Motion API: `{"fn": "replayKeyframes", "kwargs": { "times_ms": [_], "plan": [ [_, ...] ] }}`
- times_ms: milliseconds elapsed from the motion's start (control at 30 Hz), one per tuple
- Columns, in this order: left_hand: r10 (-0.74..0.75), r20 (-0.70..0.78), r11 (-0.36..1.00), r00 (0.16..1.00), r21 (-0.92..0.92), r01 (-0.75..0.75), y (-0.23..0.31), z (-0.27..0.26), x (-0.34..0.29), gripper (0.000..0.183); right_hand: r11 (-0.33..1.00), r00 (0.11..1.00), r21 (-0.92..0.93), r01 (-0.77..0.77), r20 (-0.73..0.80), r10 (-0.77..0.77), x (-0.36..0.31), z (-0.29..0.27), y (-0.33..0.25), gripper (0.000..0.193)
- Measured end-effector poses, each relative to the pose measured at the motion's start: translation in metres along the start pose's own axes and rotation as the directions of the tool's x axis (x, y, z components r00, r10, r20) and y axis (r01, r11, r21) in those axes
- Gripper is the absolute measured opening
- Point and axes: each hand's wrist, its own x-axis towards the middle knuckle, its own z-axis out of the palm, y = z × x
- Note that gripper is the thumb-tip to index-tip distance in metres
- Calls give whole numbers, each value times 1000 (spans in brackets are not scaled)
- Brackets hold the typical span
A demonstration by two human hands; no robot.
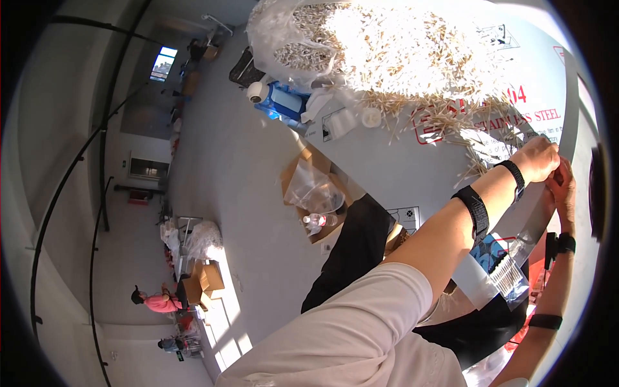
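Observation:
My left hand is closed with its fingertips pinched together at the table's right edge. Just beside it, my right hand has its fingers curled inward, close to the left fingertips. Whatever lies between them is too small or hidden to make out. Loose cotton swabs lie scattered up to my left hand, spilling from a big sunlit heap out of a clear plastic bag. Below my left forearm, a clear pack of cotton swabs with a blue printed part rests near my lap.
On the grey printed tabletop, a blue package and a small white round container stand at the left edge. An open cardboard box on the floor holds clear plastic and a bottle. A person in pink is far left.

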Motion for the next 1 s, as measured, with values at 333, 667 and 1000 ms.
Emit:
{"fn": "replayKeyframes", "kwargs": {
  "times_ms": [333,667,1000],
  "plan": [
    [-86,95,995,992,-31,90,-2,0,5,11,993,997,-89,74,-24,-76,-2,2,-6,47],
    [-173,8,983,985,-54,173,-4,5,6,15,998,998,-17,56,9,-56,-3,3,-13,46],
    [-248,50,957,967,-142,253,-7,11,11,12,998,999,-48,38,-19,-39,-2,2,-6,42]
  ]
}}
